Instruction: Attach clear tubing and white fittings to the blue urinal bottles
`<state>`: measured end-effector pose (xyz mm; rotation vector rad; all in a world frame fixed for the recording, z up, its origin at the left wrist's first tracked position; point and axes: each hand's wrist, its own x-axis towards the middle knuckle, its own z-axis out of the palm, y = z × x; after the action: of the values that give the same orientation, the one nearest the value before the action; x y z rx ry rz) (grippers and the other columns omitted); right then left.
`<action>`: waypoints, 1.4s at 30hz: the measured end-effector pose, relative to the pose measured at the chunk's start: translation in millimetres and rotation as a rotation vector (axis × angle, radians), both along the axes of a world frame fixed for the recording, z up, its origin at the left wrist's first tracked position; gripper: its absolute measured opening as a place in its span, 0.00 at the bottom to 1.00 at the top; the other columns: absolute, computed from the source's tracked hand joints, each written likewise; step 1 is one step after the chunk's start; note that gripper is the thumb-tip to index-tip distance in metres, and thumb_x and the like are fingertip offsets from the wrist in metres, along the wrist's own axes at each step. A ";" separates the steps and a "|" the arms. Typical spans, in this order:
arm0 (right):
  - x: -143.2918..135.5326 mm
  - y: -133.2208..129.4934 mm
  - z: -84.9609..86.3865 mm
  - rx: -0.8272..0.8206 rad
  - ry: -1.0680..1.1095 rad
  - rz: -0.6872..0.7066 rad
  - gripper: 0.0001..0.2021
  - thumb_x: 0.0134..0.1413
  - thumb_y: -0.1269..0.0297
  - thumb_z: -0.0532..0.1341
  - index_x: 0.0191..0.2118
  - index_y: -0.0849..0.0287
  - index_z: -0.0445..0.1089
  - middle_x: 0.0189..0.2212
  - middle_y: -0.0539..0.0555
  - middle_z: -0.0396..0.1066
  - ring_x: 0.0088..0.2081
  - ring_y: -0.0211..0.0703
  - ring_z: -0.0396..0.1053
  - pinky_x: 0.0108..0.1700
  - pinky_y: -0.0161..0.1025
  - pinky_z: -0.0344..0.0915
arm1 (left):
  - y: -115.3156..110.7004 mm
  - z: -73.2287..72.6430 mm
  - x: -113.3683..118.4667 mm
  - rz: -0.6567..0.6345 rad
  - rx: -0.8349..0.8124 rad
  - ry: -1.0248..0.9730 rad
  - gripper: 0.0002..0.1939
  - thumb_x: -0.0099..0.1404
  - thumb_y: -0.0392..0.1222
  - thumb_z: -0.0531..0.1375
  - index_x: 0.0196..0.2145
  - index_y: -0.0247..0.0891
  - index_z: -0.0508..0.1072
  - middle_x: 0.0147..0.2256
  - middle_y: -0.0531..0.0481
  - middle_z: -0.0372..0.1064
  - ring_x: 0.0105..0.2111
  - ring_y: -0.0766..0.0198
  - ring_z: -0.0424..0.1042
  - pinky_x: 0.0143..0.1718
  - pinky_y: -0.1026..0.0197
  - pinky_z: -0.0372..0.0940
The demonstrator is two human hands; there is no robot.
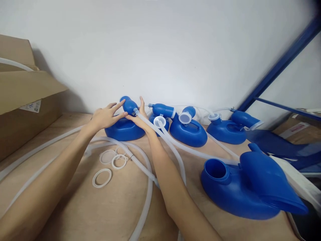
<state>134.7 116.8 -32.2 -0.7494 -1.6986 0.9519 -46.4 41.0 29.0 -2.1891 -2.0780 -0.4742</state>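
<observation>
A blue funnel-like cup (pixel 129 106) with a clear hose (pixel 150 124) on its narrow end rests on top of a blue urinal bottle (pixel 124 132) near the wall. My left hand (pixel 105 117) holds the cup from the left, its index finger and thumb against the side. From the right, my right hand (pixel 142 117) cups it, thumb low near the hose joint and fingers pointing up, partly hidden. Below my hands, several white rings and caps, among them a white ring (pixel 102 177), lie on the wooden table (pixel 117 204).
To the right stand more blue urinal bottles (pixel 188 134) with cups and hoses. A large open-necked bottle (pixel 225 190) with a loose cup (pixel 268 177) is at front right. An open cardboard box (pixel 27 110) stands left. Hoses cross the table. A blue metal frame (pixel 283 63) rises right.
</observation>
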 end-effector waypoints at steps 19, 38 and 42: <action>-24.6 8.5 5.1 0.023 0.195 -0.112 0.35 0.65 0.44 0.61 0.71 0.57 0.60 0.67 0.58 0.66 0.68 0.49 0.64 0.71 0.45 0.60 | 3.4 2.0 -24.8 0.239 -0.147 0.035 0.41 0.65 0.70 0.49 0.62 0.39 0.74 0.60 0.31 0.72 0.55 0.29 0.72 0.50 0.39 0.69; -28.9 23.8 2.9 -0.045 0.241 -0.028 0.37 0.59 0.45 0.66 0.69 0.58 0.62 0.64 0.60 0.69 0.65 0.52 0.69 0.66 0.48 0.68 | 22.6 2.2 -55.5 -0.182 -0.219 -0.064 0.31 0.59 0.64 0.57 0.45 0.40 0.86 0.46 0.42 0.83 0.46 0.45 0.79 0.49 0.57 0.70; -31.5 23.0 2.9 0.023 0.264 -0.205 0.38 0.62 0.43 0.64 0.69 0.62 0.61 0.65 0.62 0.68 0.66 0.51 0.66 0.69 0.45 0.63 | 20.7 3.6 -54.4 -0.213 -0.197 -0.060 0.30 0.60 0.65 0.57 0.44 0.42 0.86 0.46 0.43 0.83 0.46 0.45 0.79 0.50 0.56 0.70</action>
<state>103.2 139.8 -29.3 -0.7322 -1.3729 0.8461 -100.8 61.7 32.6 -2.5552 -2.0076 -0.3686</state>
